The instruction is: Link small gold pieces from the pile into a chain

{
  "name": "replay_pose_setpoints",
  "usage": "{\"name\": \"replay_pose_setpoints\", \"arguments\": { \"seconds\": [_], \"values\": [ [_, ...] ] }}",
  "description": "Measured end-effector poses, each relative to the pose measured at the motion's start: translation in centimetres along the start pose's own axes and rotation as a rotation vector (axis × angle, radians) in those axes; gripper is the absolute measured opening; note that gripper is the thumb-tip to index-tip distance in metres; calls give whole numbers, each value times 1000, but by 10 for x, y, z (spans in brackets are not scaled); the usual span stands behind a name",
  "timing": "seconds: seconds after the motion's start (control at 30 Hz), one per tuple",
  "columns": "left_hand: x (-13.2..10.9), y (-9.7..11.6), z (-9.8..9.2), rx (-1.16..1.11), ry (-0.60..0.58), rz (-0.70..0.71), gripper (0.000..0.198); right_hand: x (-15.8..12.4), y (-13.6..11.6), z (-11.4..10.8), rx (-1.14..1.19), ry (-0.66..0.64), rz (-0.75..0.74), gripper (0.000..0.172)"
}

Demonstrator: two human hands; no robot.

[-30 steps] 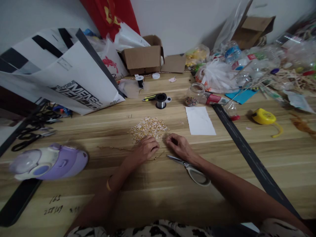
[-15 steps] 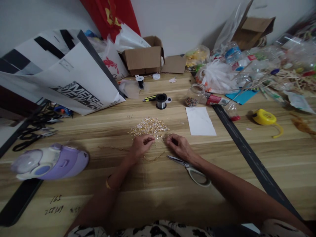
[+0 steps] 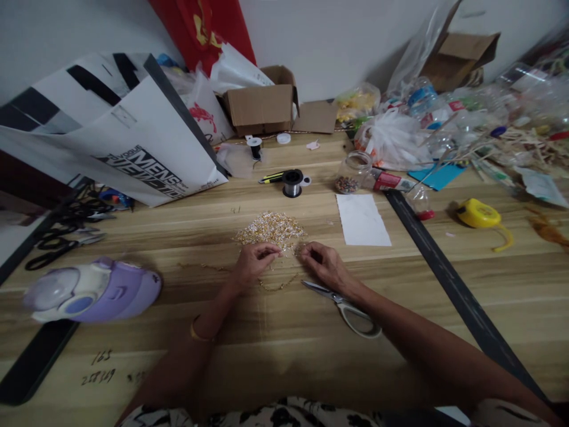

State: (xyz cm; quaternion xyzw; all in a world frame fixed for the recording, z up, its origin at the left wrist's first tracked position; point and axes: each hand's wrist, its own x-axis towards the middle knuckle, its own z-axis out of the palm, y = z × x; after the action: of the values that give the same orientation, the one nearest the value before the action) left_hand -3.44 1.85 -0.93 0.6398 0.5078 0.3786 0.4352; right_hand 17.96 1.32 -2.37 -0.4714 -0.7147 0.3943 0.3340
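Note:
A heap of small gold and clear beads lies on the wooden table. At its near left edge my left hand is closed in a pinch; what the fingertips hold is too small to make out. My right hand is closed too, thumb to forefinger, at the heap's near right side, and its contents are also too fine to name. A thin beaded gold strand curves on the table between and below the hands, with more of it left of my left wrist. Scissors lie beneath my right forearm.
Behind the heap are a wire spool, a cutter knife, a black thread spool and a bead jar. White paper and a tape measure lie right; a purple bottle and paper bag stand left.
The whole view has shifted slightly. Both hands stay pinched at the near edge of the bead heap, with hardly any movement.

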Motion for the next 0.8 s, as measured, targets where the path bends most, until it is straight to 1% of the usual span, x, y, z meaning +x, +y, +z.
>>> {"name": "replay_pose_setpoints", "arguments": {
  "seconds": [0.1,0.23,0.33,0.6,0.8],
  "values": [
    [1,0,0,-70,-16,-28,17,0,1,0,-13,4,4,12],
    [2,1,-1,-153,11,-46,22,-1,2,1,-8,14,2,13],
    [2,2,-1,-163,13,-39,23,-1,1,1,-16,9,8,14],
    [1,1,-1,-148,7,-45,18,-1,1,1,-14,8,17,15],
    [2,2,0,-238,48,-97,21,-2,0,1,-12,3,27,14]
  ]
}}
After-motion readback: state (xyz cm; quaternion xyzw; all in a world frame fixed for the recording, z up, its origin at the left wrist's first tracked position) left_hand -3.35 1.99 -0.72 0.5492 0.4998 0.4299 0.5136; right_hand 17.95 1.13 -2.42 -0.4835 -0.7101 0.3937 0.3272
